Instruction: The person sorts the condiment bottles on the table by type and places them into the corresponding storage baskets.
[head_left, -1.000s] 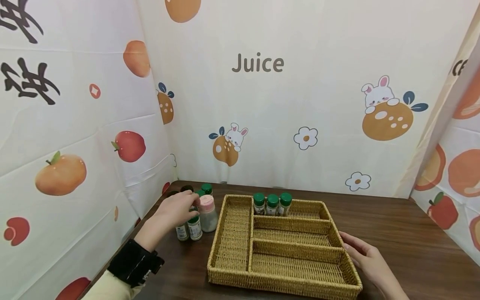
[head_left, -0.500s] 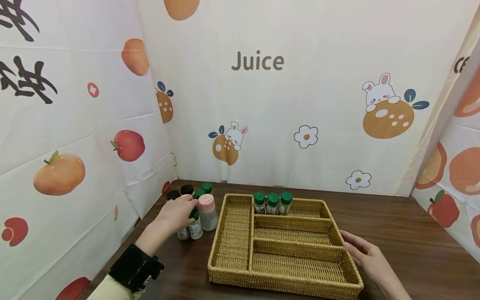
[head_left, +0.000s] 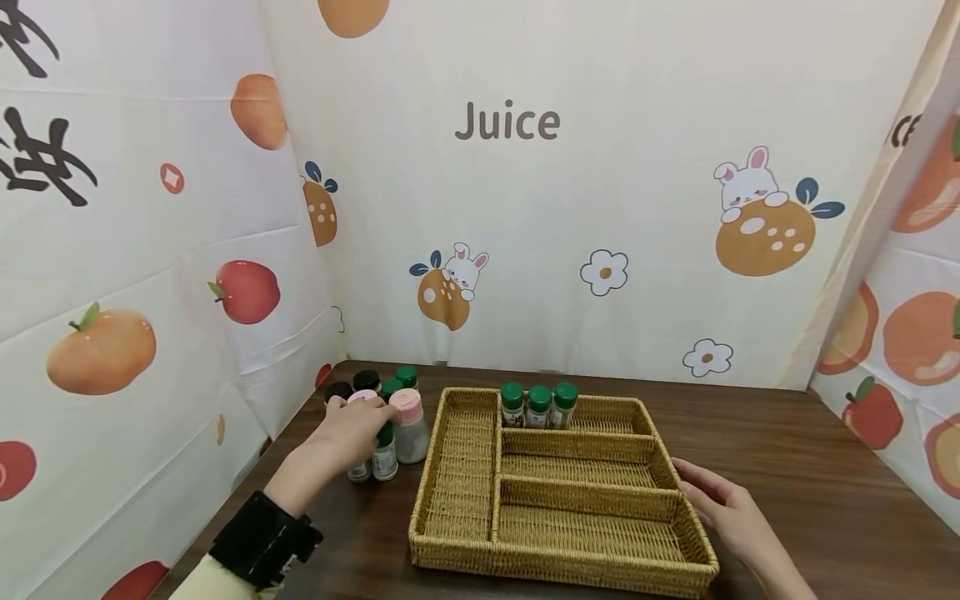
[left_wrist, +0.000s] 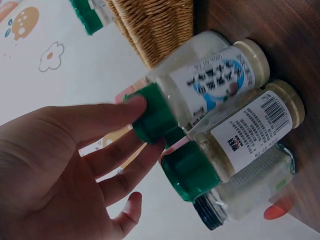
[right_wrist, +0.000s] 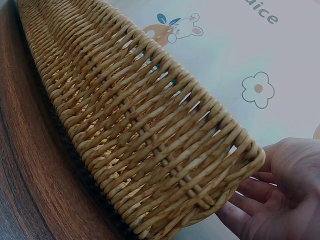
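Fingers point(left_wrist: 131, 107) of left hand point(head_left: 352, 429) seemingly pinching green-capped jar point(left_wrist: 200, 95), clear only from wrist view; right hand point(head_left: 723, 517) relaxed beside basket point(head_left: 457, 467).

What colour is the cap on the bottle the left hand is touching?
Green cap, clearest in the left wrist view.

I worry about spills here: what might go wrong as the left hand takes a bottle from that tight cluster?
The left hand grips a green-capped bottle by its cap only, so it may slip. Neighbouring bottles stand packed against it and might topple. The right hand only rests beside the basket, which may shift.
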